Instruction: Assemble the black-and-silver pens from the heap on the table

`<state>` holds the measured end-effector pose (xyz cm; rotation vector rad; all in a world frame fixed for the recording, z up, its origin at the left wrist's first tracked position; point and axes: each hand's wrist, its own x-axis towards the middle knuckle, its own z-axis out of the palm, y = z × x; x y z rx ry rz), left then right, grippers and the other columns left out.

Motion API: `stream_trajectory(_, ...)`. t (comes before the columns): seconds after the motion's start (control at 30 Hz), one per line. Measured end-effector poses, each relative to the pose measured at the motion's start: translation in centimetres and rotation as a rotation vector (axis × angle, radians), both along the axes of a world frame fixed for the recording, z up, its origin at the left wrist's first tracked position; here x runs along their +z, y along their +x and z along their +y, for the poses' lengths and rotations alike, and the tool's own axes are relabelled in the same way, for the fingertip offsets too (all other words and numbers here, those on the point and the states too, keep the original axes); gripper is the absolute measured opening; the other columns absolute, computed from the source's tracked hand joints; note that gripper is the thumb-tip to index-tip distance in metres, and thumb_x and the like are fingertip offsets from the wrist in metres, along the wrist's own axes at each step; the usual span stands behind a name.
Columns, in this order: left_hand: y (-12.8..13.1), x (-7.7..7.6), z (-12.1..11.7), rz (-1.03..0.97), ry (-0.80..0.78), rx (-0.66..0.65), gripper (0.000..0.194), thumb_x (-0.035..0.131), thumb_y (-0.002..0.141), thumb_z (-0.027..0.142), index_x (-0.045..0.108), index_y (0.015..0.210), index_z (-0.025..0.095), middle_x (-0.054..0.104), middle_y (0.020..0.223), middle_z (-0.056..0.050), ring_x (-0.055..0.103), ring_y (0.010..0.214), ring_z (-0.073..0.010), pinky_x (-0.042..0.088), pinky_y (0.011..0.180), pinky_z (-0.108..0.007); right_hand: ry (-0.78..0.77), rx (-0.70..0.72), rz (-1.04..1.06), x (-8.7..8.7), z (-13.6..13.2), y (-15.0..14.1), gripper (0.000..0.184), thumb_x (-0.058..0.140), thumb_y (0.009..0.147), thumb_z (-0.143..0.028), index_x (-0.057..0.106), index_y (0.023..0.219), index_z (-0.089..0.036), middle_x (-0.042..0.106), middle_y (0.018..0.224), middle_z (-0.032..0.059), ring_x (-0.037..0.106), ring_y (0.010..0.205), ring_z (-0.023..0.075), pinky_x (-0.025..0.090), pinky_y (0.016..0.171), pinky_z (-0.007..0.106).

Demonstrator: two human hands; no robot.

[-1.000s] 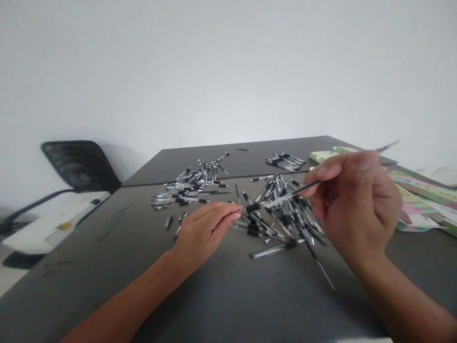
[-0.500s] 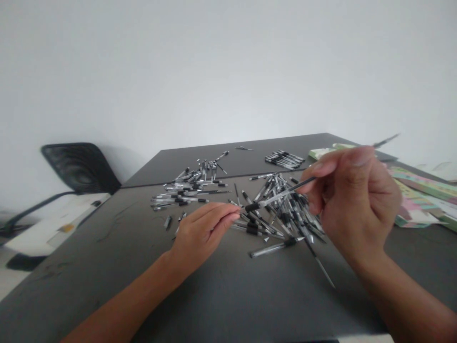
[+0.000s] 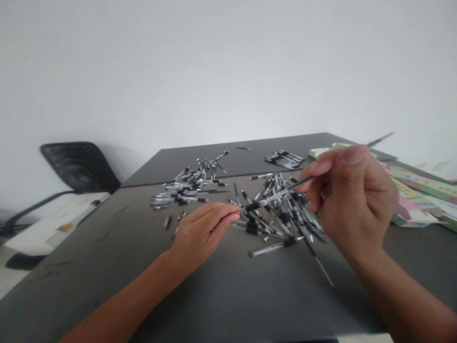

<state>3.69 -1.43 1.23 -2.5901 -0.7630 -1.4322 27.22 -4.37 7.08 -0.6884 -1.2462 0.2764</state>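
My left hand pinches the tip end of a clear pen barrel with a black rubber grip. The barrel slants up to the right above a loose pile of pens. My right hand is closed on a thin dark ink refill. One end of the refill sticks out past the thumb at upper right. Its other end lines up with the barrel and appears to be partly inside it; my right fingers hide its middle. Below the hands, a clear pen and a refill lie on the table.
More pens and parts lie in a heap at left. A neat row of pens is farther back on the dark table. Colourful flat cartons are at right. A black mesh chair stands at left.
My right hand has shifted slightly left with the refill, toward the barrel. My left hand stays in the same place, and the pens on the table have not moved.
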Motion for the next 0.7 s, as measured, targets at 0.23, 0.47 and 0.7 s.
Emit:
stream_trajectory(0.23, 0.1, 0.0, -0.2, 0.006, -0.03, 0.0, 0.009, 0.069, 0.103, 0.017, 0.075, 0.109, 0.02, 0.084, 0.097, -0.002, 0.08, 0.088, -0.0125, 0.063, 0.088, -0.02, -0.031, -0.066, -0.142, -0.5, -0.2, 0.1, 0.038, 0.055, 0.111, -0.046, 0.075, 0.086, -0.026, 0.067, 0.064, -0.0048, 0.053, 0.044, 0.0078, 0.038, 0.043, 0.025)
stream_trajectory(0.47, 0.5, -0.2, -0.4, -0.049, -0.09, 0.038, 0.006, 0.071, 0.102, 0.021, 0.076, 0.105, 0.021, 0.084, 0.095, -0.001, 0.079, 0.083, -0.0127, 0.062, 0.082, -0.02, -0.099, 0.049, -0.477, -1.4, 0.5, -0.1, 0.029, 0.062, 0.107, -0.042, 0.086, 0.098, -0.029, 0.066, 0.061, -0.0026, 0.062, 0.055, 0.013, 0.044, 0.05, 0.026)
stream_trajectory(0.7, -0.3, -0.7, 1.1, -0.206, -0.262, 0.181, 0.01, 0.073, 0.1, 0.028, 0.078, 0.107, 0.024, 0.083, 0.087, 0.002, 0.072, 0.069, -0.0119, 0.057, 0.068, -0.023, -0.208, 0.061, -0.387, -2.3, 2.2, 0.9, 0.04, 0.064, 0.103, -0.052, 0.078, 0.134, -0.03, 0.07, 0.064, -0.0038, 0.047, 0.045, 0.0111, 0.039, 0.045, 0.025)
